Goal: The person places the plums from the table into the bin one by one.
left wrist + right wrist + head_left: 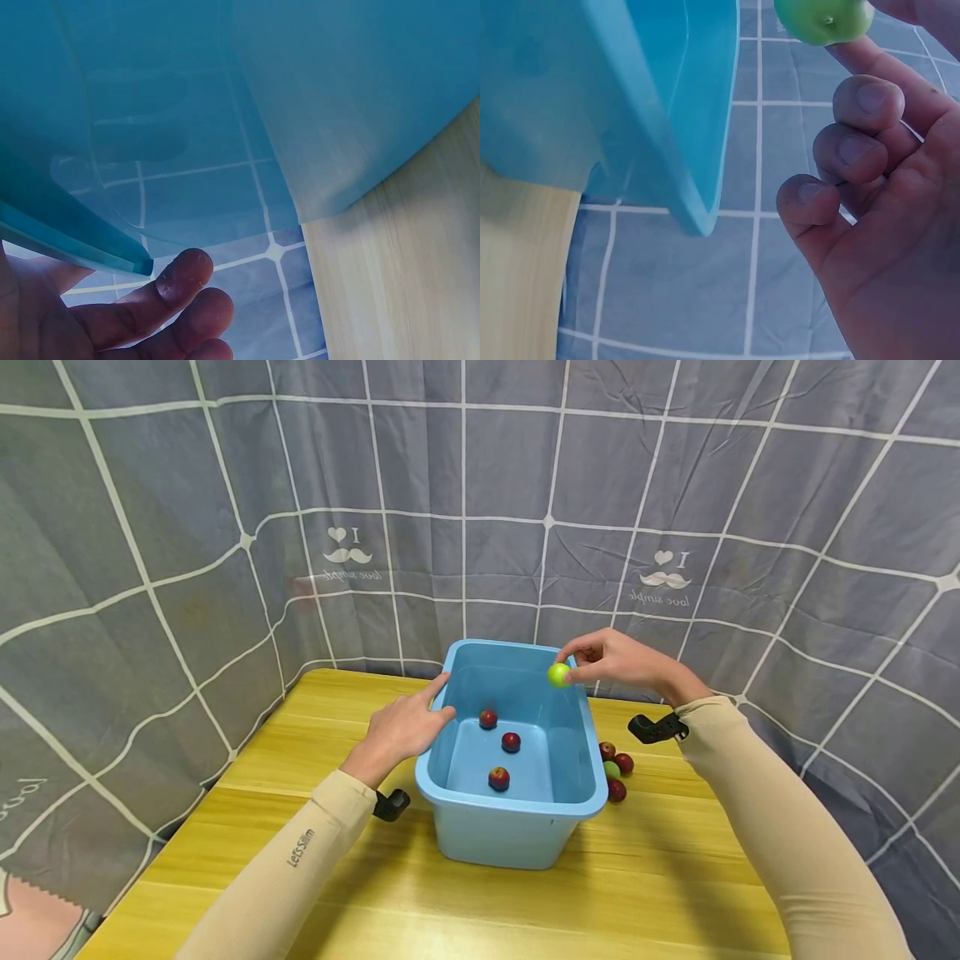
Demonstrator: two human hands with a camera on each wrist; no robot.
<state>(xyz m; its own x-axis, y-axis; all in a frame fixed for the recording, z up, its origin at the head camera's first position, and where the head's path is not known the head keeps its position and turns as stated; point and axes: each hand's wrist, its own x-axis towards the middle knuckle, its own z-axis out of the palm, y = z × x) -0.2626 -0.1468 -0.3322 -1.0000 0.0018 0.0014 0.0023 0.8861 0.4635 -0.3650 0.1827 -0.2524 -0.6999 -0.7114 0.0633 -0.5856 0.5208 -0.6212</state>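
Observation:
A blue plastic tub [495,852] stands on the table with three small red apples [498,778] on its floor. Over its right rim, my right hand [618,660] pinches a small green apple [558,674] between thumb and index finger. The right wrist view shows the underside of that green apple [826,21], while the other fingers [851,150] curl loosely below it. On the left rim rests my left hand [405,727], its thumb and index finger extended. In the left wrist view its other fingers [180,277] lie loosely beneath the rim [90,251].
Beside the tub on the right lie several more red apples [617,791] and a green one [611,770]. The wooden table [315,893] meets a grey checked curtain [502,560] at the back and sides. Each wrist wears a black strap [658,727].

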